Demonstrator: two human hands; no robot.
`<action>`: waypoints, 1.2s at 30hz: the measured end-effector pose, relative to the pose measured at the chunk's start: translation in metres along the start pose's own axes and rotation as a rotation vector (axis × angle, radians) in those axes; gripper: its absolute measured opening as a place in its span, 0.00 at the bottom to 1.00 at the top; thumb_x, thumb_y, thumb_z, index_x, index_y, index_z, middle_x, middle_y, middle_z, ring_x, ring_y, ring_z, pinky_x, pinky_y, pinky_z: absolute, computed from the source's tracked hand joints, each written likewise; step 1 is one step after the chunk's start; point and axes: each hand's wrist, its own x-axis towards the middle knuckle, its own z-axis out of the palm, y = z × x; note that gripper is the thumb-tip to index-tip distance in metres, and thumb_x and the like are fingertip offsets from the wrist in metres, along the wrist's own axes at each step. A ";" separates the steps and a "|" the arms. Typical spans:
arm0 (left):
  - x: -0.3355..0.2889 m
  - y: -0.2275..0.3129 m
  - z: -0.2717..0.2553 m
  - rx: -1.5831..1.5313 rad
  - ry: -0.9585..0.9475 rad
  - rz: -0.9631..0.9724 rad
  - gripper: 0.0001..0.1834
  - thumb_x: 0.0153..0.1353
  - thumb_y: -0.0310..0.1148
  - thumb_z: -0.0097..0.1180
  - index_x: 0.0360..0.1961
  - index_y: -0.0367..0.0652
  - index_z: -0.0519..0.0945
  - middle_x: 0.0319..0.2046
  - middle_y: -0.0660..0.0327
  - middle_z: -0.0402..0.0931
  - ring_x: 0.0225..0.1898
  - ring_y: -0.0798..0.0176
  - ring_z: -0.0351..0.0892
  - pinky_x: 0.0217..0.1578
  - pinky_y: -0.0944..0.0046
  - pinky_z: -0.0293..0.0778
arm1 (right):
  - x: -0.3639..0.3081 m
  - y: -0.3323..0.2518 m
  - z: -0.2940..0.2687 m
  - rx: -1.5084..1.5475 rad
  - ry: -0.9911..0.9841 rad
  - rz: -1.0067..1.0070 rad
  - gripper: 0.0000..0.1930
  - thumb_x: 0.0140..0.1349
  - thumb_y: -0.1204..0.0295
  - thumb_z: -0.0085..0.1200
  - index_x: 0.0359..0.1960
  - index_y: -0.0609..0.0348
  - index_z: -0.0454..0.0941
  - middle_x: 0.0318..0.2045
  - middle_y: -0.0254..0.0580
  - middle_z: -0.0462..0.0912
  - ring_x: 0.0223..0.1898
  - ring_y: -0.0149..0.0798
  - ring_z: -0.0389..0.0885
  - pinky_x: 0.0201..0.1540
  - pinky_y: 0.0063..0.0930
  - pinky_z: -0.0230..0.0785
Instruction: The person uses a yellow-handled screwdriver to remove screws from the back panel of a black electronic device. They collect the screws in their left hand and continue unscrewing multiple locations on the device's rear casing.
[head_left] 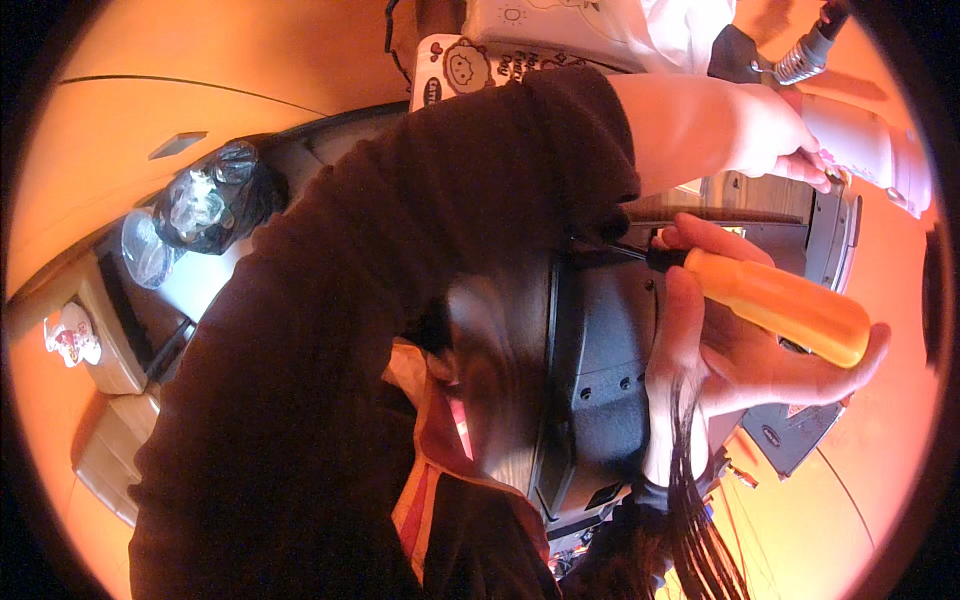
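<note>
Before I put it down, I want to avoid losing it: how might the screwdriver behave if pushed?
The screwdriver may well roll, since its handle looks rounded. It is probably handle-heavy, that end being far thicker than the slim shaft, which looks metallic and likely won't flex.

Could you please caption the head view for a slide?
Right hand holds a yellow-handled screwdriver near a black casing.

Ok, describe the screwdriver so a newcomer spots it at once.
Find the black casing right of centre. By its upper right, the right hand holds the screwdriver. Its thick yellow-orange handle sets it apart from the black casing.
</note>
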 end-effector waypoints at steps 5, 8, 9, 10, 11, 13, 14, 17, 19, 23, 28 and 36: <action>0.007 -0.002 -0.007 -0.002 -0.026 -0.022 0.08 0.53 0.20 0.49 0.35 0.26 0.71 0.34 0.47 0.74 0.38 0.53 0.76 0.39 0.70 0.76 | -0.004 -0.001 0.005 0.124 0.154 0.086 0.32 0.53 0.79 0.50 0.53 0.43 0.44 0.39 0.60 0.71 0.37 0.45 0.75 0.41 0.36 0.69; 0.021 -0.010 -0.015 0.054 -0.080 0.026 0.10 0.55 0.25 0.50 0.35 0.28 0.73 0.33 0.49 0.75 0.38 0.55 0.76 0.41 0.71 0.74 | -0.004 -0.009 -0.007 0.008 -0.010 0.124 0.28 0.52 0.79 0.51 0.51 0.48 0.49 0.39 0.58 0.72 0.39 0.45 0.75 0.43 0.35 0.68; 0.024 -0.011 -0.020 0.166 -0.132 0.079 0.10 0.55 0.26 0.49 0.35 0.28 0.73 0.33 0.49 0.75 0.38 0.55 0.76 0.42 0.71 0.74 | -0.001 -0.012 -0.013 -0.116 -0.134 0.094 0.23 0.50 0.78 0.54 0.47 0.57 0.59 0.39 0.52 0.74 0.40 0.43 0.74 0.45 0.33 0.67; 0.027 -0.013 -0.023 0.228 -0.116 0.051 0.10 0.55 0.25 0.49 0.35 0.28 0.72 0.33 0.49 0.75 0.38 0.54 0.76 0.42 0.70 0.74 | 0.001 -0.013 -0.016 -0.137 -0.216 0.074 0.21 0.50 0.77 0.54 0.46 0.59 0.62 0.39 0.50 0.74 0.39 0.40 0.74 0.44 0.31 0.67; 0.028 -0.013 -0.024 0.206 -0.175 0.102 0.10 0.55 0.25 0.49 0.35 0.28 0.72 0.33 0.49 0.75 0.37 0.54 0.76 0.41 0.70 0.74 | 0.004 -0.015 -0.020 -0.092 -0.272 0.107 0.20 0.50 0.76 0.55 0.46 0.62 0.65 0.39 0.48 0.75 0.38 0.37 0.74 0.43 0.29 0.67; 0.028 -0.013 -0.022 0.065 -0.150 0.044 0.08 0.55 0.24 0.49 0.33 0.28 0.72 0.33 0.49 0.75 0.37 0.52 0.76 0.40 0.67 0.75 | 0.007 -0.019 -0.023 0.315 -0.259 0.538 0.20 0.52 0.73 0.54 0.47 0.64 0.66 0.40 0.46 0.75 0.35 0.34 0.75 0.40 0.26 0.67; 0.026 -0.011 -0.020 -0.005 -0.136 0.017 0.08 0.54 0.24 0.50 0.32 0.28 0.71 0.33 0.49 0.75 0.36 0.51 0.76 0.39 0.66 0.76 | 0.009 -0.024 -0.026 0.582 -0.232 0.859 0.21 0.54 0.71 0.53 0.49 0.63 0.64 0.40 0.46 0.75 0.34 0.33 0.75 0.39 0.25 0.68; 0.015 -0.008 -0.007 -0.037 -0.011 0.013 0.08 0.54 0.19 0.47 0.34 0.22 0.69 0.35 0.44 0.72 0.38 0.52 0.77 0.37 0.71 0.77 | -0.002 -0.012 -0.005 0.158 0.074 0.117 0.34 0.56 0.79 0.43 0.58 0.43 0.36 0.47 0.69 0.64 0.48 0.56 0.69 0.51 0.46 0.63; 0.008 -0.005 -0.002 -0.004 0.041 -0.008 0.08 0.54 0.19 0.47 0.34 0.22 0.69 0.35 0.44 0.72 0.38 0.51 0.77 0.38 0.70 0.77 | -0.003 -0.005 -0.003 0.119 -0.013 -0.051 0.34 0.54 0.79 0.46 0.57 0.45 0.38 0.47 0.65 0.65 0.45 0.52 0.71 0.47 0.39 0.65; 0.001 -0.001 0.001 -0.002 0.056 -0.038 0.09 0.54 0.19 0.47 0.35 0.22 0.68 0.35 0.44 0.72 0.38 0.51 0.76 0.39 0.70 0.77 | -0.003 0.001 -0.006 0.083 0.062 -0.007 0.30 0.53 0.77 0.48 0.54 0.50 0.45 0.45 0.62 0.67 0.45 0.50 0.71 0.48 0.37 0.64; 0.001 -0.002 -0.001 0.008 0.035 -0.032 0.07 0.53 0.18 0.47 0.33 0.22 0.70 0.34 0.46 0.73 0.38 0.53 0.76 0.39 0.71 0.76 | 0.001 -0.005 -0.004 0.051 0.022 0.004 0.25 0.52 0.75 0.51 0.50 0.57 0.54 0.43 0.59 0.70 0.45 0.47 0.71 0.49 0.35 0.63; 0.005 0.000 0.000 -0.056 0.064 -0.072 0.07 0.49 0.14 0.49 0.31 0.25 0.69 0.31 0.47 0.73 0.35 0.49 0.77 0.35 0.68 0.79 | 0.000 -0.015 -0.006 0.149 0.009 0.277 0.20 0.49 0.74 0.55 0.44 0.68 0.66 0.38 0.52 0.74 0.43 0.43 0.73 0.48 0.30 0.63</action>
